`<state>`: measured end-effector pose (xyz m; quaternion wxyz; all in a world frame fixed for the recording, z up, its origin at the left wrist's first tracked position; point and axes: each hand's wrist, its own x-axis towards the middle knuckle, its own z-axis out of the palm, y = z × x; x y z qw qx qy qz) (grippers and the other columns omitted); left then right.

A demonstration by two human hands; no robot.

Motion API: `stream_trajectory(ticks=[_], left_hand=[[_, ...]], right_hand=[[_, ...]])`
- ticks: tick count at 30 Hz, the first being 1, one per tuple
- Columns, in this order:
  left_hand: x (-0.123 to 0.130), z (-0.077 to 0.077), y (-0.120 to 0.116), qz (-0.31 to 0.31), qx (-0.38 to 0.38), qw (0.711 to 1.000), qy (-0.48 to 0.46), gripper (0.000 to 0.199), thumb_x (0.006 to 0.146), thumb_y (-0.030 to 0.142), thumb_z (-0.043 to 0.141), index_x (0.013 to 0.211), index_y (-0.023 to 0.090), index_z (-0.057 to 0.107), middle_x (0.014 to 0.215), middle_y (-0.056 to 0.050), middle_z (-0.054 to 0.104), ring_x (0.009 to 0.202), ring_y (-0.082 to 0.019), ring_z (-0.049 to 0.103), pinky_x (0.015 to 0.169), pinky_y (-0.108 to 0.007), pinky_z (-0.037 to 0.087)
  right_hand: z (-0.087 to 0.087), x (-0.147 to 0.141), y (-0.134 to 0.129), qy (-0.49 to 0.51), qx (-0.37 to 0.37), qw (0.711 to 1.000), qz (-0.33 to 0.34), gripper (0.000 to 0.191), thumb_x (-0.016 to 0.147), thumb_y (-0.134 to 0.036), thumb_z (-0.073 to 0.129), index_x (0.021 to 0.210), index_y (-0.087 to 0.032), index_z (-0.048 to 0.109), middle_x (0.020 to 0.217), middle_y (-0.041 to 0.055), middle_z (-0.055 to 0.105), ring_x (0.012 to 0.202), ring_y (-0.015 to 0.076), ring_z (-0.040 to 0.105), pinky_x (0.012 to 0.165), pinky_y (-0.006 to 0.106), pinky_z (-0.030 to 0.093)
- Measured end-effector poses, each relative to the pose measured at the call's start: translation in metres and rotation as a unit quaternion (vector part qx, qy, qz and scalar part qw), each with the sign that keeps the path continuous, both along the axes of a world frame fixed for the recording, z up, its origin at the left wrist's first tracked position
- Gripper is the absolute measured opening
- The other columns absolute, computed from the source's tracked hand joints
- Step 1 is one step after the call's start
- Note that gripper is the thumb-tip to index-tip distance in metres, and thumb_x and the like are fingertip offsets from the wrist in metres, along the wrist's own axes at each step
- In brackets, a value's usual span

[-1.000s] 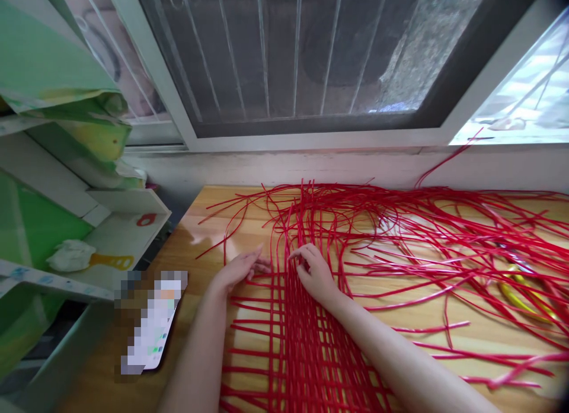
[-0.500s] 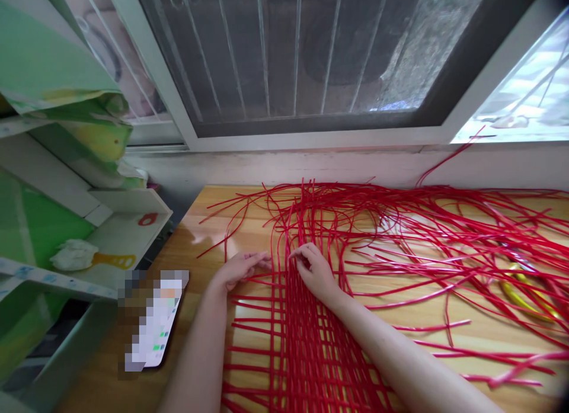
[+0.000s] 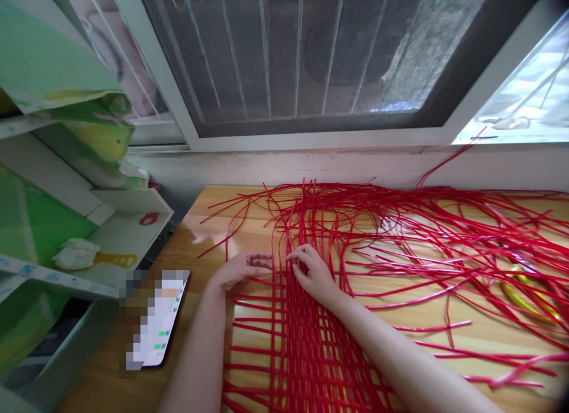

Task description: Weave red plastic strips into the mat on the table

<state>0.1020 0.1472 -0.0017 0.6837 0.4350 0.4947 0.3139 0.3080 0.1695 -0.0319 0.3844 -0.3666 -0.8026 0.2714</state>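
Spreading across the lower centre of the frame, the red woven lattice of thin plastic strips lies flat on the wooden table. At its upper edge the left hand presses flat, fingers extended, while the right hand pinches an upright strip. Beyond, loose red strips fan right.
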Motion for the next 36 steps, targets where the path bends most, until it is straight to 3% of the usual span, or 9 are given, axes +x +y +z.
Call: stream_trajectory(ticks=[5,10,18,25,30,36], left_hand=[[-0.006,-0.006,-0.002,-0.063,0.016,0.997,-0.034,0.064,0.05,0.006,0.073,0.109,0.02,0.054,0.104,-0.006,0.057,0.099,-0.017,0.048,0.083,-0.031,0.039],[-0.008,-0.012,-0.002,-0.077,0.043,0.995,-0.044,0.063,0.05,0.004,0.072,0.108,0.02,0.052,0.107,-0.006,0.053,0.103,-0.018,0.045,0.087,-0.034,0.037],[-0.007,-0.013,-0.002,-0.071,0.058,0.994,-0.063,0.058,0.052,0.002,0.069,0.105,0.021,0.053,0.096,-0.003,0.054,0.095,-0.015,0.047,0.081,-0.029,0.038],[-0.006,-0.011,-0.001,-0.087,0.042,0.994,-0.057,0.06,0.055,0.005,0.068,0.11,0.022,0.053,0.103,-0.004,0.054,0.096,-0.015,0.046,0.08,-0.028,0.038],[-0.007,-0.008,-0.002,-0.084,0.034,0.995,-0.045,0.058,0.056,0.007,0.068,0.11,0.021,0.055,0.099,-0.004,0.056,0.088,-0.013,0.048,0.08,-0.029,0.037],[-0.008,-0.007,-0.002,-0.08,0.035,0.995,-0.043,0.058,0.056,0.009,0.069,0.111,0.02,0.055,0.101,-0.005,0.056,0.093,-0.016,0.049,0.082,-0.03,0.037]], right_hand=[[0.007,-0.008,-0.008,-0.093,0.048,0.993,0.056,0.018,0.076,-0.016,0.051,0.093,-0.02,0.056,0.088,0.0055,0.051,0.084,0.0173,0.046,0.075,0.032,0.04],[0.008,-0.012,-0.009,-0.138,0.046,0.987,0.074,0.011,0.076,-0.019,0.054,0.087,-0.019,0.056,0.086,0.0049,0.052,0.083,0.0176,0.046,0.074,0.032,0.039],[0.003,-0.009,-0.005,-0.08,-0.006,0.994,0.077,0.009,0.077,-0.017,0.052,0.084,-0.019,0.056,0.081,0.003,0.051,0.079,0.0156,0.047,0.071,0.029,0.04],[0.004,-0.008,-0.006,-0.051,-0.007,0.995,0.081,0.012,0.076,-0.015,0.051,0.087,-0.02,0.055,0.08,0.0027,0.052,0.078,0.0152,0.048,0.07,0.029,0.04],[0.005,-0.007,-0.007,-0.034,-0.014,0.996,0.079,0.021,0.075,-0.01,0.048,0.091,-0.02,0.055,0.08,0.0028,0.053,0.077,0.0151,0.048,0.07,0.029,0.04],[0.006,-0.006,-0.007,-0.035,-0.006,0.997,0.066,0.019,0.072,-0.007,0.044,0.083,-0.019,0.053,0.076,0.0022,0.052,0.073,0.0145,0.047,0.066,0.027,0.039]])
